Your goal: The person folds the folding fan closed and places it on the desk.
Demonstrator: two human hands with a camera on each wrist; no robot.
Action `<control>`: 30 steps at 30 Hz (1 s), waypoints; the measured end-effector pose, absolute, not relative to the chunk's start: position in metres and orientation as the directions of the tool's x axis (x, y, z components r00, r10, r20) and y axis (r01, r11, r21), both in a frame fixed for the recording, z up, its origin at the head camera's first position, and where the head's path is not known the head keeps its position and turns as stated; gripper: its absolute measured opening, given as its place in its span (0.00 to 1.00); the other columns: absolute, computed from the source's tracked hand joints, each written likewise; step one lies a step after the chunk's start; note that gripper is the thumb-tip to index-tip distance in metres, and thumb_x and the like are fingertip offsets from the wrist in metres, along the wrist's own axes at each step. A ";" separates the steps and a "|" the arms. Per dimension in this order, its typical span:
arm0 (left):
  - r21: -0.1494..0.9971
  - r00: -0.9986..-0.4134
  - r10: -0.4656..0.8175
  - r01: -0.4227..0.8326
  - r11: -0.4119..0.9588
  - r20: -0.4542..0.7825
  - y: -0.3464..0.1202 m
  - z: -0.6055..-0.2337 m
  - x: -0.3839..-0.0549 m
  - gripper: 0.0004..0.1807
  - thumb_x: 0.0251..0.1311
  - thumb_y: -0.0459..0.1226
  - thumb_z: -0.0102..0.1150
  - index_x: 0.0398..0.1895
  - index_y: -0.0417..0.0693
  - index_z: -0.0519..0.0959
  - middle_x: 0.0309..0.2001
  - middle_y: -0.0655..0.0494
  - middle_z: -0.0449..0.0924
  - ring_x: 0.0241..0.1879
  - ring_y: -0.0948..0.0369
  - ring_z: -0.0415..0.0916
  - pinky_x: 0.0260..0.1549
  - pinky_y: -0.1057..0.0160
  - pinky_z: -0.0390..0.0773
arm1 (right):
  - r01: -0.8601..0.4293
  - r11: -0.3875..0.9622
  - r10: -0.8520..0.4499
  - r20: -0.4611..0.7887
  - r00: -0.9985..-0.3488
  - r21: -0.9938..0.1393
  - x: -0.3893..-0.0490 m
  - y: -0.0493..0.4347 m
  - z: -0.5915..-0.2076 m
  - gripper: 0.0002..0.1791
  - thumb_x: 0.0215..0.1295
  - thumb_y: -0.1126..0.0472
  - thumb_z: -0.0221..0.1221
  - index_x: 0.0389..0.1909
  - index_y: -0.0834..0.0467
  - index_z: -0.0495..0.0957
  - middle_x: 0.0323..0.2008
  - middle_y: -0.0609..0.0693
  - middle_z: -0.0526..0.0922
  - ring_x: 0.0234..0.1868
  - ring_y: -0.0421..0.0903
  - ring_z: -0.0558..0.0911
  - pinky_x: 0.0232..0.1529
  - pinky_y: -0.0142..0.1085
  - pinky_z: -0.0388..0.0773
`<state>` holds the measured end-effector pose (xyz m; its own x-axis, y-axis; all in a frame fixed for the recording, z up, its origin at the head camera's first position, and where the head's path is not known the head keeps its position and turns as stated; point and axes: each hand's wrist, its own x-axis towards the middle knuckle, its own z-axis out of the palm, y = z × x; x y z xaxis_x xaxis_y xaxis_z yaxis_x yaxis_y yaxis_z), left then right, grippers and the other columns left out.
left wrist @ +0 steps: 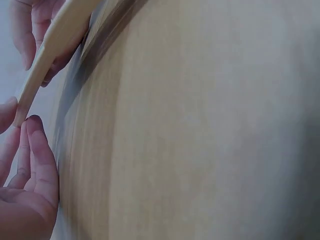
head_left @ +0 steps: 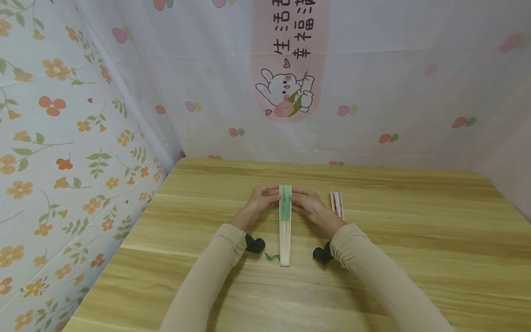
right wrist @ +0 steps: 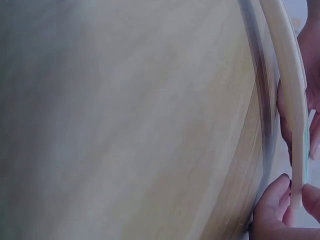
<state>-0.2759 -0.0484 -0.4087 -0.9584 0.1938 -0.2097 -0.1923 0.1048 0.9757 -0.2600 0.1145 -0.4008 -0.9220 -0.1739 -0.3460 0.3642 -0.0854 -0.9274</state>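
A folded hand fan (head_left: 285, 240) lies lengthwise in front of me, its ribs pale wood and its upper part covered in green with dark markings. My left hand (head_left: 263, 198) pinches its far end from the left side. From the opposite side my right hand (head_left: 309, 205) holds the same end between thumb and fingers. The left wrist view shows the left hand (left wrist: 32, 170) with thumb and fingertips at the fan's edge; in the right wrist view the right hand (right wrist: 280, 210) does likewise. A green tassel (head_left: 272, 257) trails left of the fan's narrow end.
Beyond the right wrist lies a slim white, red and dark folded item (head_left: 337, 205), partly hidden by the arm. The wood-grain table (head_left: 415, 221) meets a printed cloth backdrop (head_left: 373, 83) behind and a floral curtain (head_left: 74, 152) on the left.
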 end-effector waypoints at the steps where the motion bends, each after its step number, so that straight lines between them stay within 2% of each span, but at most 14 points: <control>1: 0.976 -0.958 0.197 -0.191 0.106 -0.209 -0.048 -0.409 -0.276 0.22 0.54 0.30 0.57 0.54 0.39 0.70 0.49 0.43 0.74 0.45 0.55 0.74 0.41 0.61 0.75 | 0.366 -0.082 -0.173 -0.349 -0.921 -0.927 -0.260 0.115 -0.401 0.24 0.63 0.70 0.48 0.61 0.67 0.58 0.55 0.62 0.66 0.50 0.49 0.71 0.54 0.40 0.67; 9: 0.974 -0.954 0.210 -0.193 0.115 -0.214 -0.049 -0.413 -0.278 0.22 0.54 0.30 0.57 0.54 0.37 0.69 0.51 0.41 0.72 0.50 0.52 0.71 0.45 0.58 0.73 | 0.387 -0.066 -0.154 -0.374 -0.915 -0.920 -0.263 0.114 -0.401 0.26 0.62 0.72 0.50 0.61 0.67 0.58 0.52 0.65 0.69 0.44 0.48 0.75 0.50 0.39 0.71; 17: 0.979 -0.957 0.235 -0.139 0.150 -0.172 -0.052 -0.428 -0.287 0.21 0.51 0.34 0.62 0.50 0.43 0.74 0.46 0.49 0.77 0.45 0.58 0.74 0.41 0.62 0.74 | 0.378 -0.027 -0.135 -0.371 -0.919 -0.925 -0.263 0.113 -0.403 0.24 0.61 0.72 0.50 0.59 0.69 0.60 0.51 0.65 0.69 0.40 0.45 0.76 0.47 0.37 0.73; 25: 0.971 -0.952 0.234 -0.160 0.176 -0.199 -0.050 -0.400 -0.267 0.22 0.55 0.28 0.54 0.55 0.32 0.67 0.51 0.38 0.71 0.49 0.50 0.71 0.44 0.58 0.73 | 0.379 -0.008 -0.145 -0.374 -0.916 -0.925 -0.264 0.113 -0.402 0.23 0.61 0.73 0.50 0.58 0.70 0.60 0.50 0.64 0.69 0.39 0.45 0.76 0.49 0.38 0.72; 30: 0.969 -0.952 0.245 -0.134 0.208 -0.185 -0.051 -0.401 -0.267 0.23 0.56 0.30 0.55 0.56 0.34 0.67 0.50 0.40 0.72 0.48 0.52 0.72 0.43 0.60 0.74 | 0.379 0.002 -0.148 -0.375 -0.915 -0.925 -0.264 0.114 -0.401 0.23 0.61 0.72 0.50 0.58 0.70 0.61 0.51 0.65 0.69 0.40 0.46 0.76 0.49 0.39 0.71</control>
